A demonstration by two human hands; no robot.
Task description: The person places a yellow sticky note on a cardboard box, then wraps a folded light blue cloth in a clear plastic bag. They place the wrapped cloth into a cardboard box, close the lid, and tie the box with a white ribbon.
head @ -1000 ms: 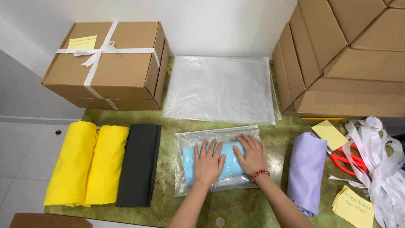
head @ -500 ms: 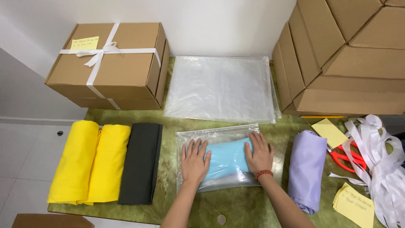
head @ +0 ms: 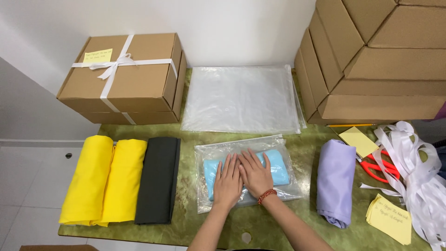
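Observation:
A clear plastic zip bag (head: 209, 153) lies on the green table (head: 306, 209), holding a folded light blue cloth (head: 278, 169). My left hand (head: 227, 182) and my right hand (head: 254, 174) lie flat, side by side, pressing on the middle of the bag over the cloth. Fingers of both are spread and hold nothing. A red bead bracelet sits on my right wrist.
Two yellow cloth rolls (head: 104, 179) and a black one (head: 158, 179) lie left; a lilac roll (head: 335, 181) lies right. Behind are a stack of clear bags (head: 239, 97), a ribbon-tied box (head: 125, 76) and stacked cartons (head: 376, 60). Scissors (head: 378, 165), white ribbon (head: 418, 172) and yellow notes (head: 390, 218) lie at the right.
My hands were apart at the bag's left and right ends half a second ago; they have slid back together onto the middle of the bag.

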